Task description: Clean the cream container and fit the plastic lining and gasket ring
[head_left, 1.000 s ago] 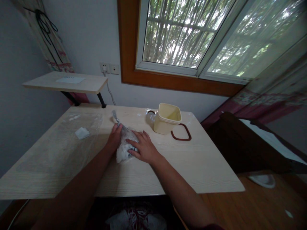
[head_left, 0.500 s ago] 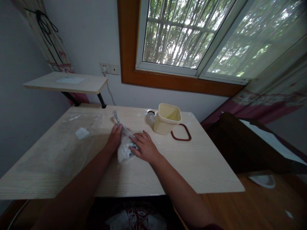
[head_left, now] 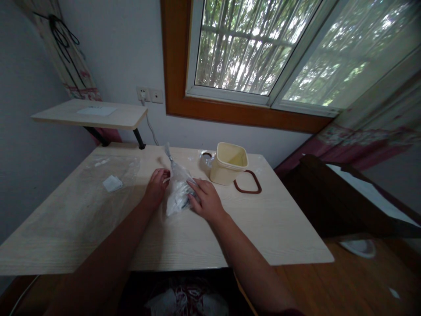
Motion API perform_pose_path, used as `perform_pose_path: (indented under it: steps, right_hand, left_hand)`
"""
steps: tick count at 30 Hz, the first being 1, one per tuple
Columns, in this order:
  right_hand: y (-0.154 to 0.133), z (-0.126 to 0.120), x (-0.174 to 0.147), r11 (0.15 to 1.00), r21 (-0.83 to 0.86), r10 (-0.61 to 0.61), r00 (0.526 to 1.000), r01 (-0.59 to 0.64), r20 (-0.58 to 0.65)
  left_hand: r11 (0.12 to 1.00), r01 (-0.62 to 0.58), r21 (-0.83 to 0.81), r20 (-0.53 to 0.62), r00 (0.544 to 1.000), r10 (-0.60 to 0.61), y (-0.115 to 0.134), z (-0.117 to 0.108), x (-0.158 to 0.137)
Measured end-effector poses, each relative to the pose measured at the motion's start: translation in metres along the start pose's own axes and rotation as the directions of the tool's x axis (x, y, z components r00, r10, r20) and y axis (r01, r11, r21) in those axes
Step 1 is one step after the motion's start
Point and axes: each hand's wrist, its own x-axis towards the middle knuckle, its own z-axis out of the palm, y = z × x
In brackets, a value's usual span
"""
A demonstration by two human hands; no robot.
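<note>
A clear plastic bag (head_left: 178,193) with a twisted top and whitish contents lies on the table, tilted toward the back left. My right hand (head_left: 208,199) grips its right side, thumb and fingers pressed on the plastic. Some dark bits show in the bag near the right fingertips. Close to the bag's left edge is my left hand (head_left: 157,186), its fingers loosely bent and apart, holding nothing that I can make out.
A cream square bin (head_left: 226,171) stands at the back right, by a brown rounded frame (head_left: 249,192) and a small plastic-wrapped item (head_left: 206,159). On the left lie a flat clear plastic sheet (head_left: 88,206) and a white packet (head_left: 112,183). A raised shelf (head_left: 66,115) rises behind.
The bag has shifted slightly right and its twisted top has swung right. My left hand has come off the bag's neck. My right hand has moved a little right with the bag.
</note>
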Motion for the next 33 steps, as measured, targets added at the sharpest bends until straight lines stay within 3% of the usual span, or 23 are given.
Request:
perform_pose_path:
  steps: [3, 6, 8, 12, 20, 25, 28, 30, 33]
  right_hand:
    - [0.000, -0.005, -0.001, 1.000, -0.005, 0.031, 0.998, -0.031, -0.057]
    - [-0.002, -0.012, -0.002, 1.000, -0.007, 0.027, 0.990, -0.029, -0.140]
    - [-0.003, -0.017, -0.004, 1.000, -0.011, 0.027, 0.981, -0.029, -0.193]
    - [-0.002, -0.031, -0.004, 0.999, -0.002, 0.041, 0.965, -0.043, -0.258]
    - [0.012, -0.076, -0.016, 0.993, -0.083, 0.049, 0.923, -0.087, -0.382]
    - [0.023, -0.121, -0.038, 0.953, -0.160, 0.111, 0.786, -0.258, -0.608]
    - [0.032, -0.151, -0.047, 0.914, -0.209, 0.127, 0.735, -0.347, -0.666]
    - [0.044, -0.169, -0.052, 0.888, -0.247, 0.144, 0.743, -0.389, -0.653]
    - [0.071, -0.187, -0.062, 0.842, -0.326, 0.186, 0.799, -0.430, -0.572]
  left_hand:
    - [0.975, 0.099, -0.198, 0.003, 0.995, -0.101, 0.006, 0.004, 0.000]
    - [0.878, 0.201, -0.435, 0.009, 0.976, -0.219, 0.006, 0.008, 0.000]
    - [0.829, 0.215, -0.516, 0.024, 0.971, -0.237, 0.002, 0.008, 0.000]
    - [0.824, 0.197, -0.531, 0.027, 0.976, -0.216, -0.005, 0.007, -0.001]
    - [0.816, 0.261, -0.515, 0.025, 0.957, -0.290, 0.005, 0.009, -0.003]
    - [0.813, 0.278, -0.512, 0.029, 0.951, -0.307, 0.001, 0.008, -0.002]
    - [0.806, 0.284, -0.519, 0.036, 0.950, -0.311, -0.002, 0.006, -0.001]
    - [0.801, 0.289, -0.525, 0.040, 0.948, -0.315, -0.003, 0.005, 0.000]
    - [0.801, 0.290, -0.524, 0.045, 0.948, -0.314, -0.004, 0.004, 0.000]
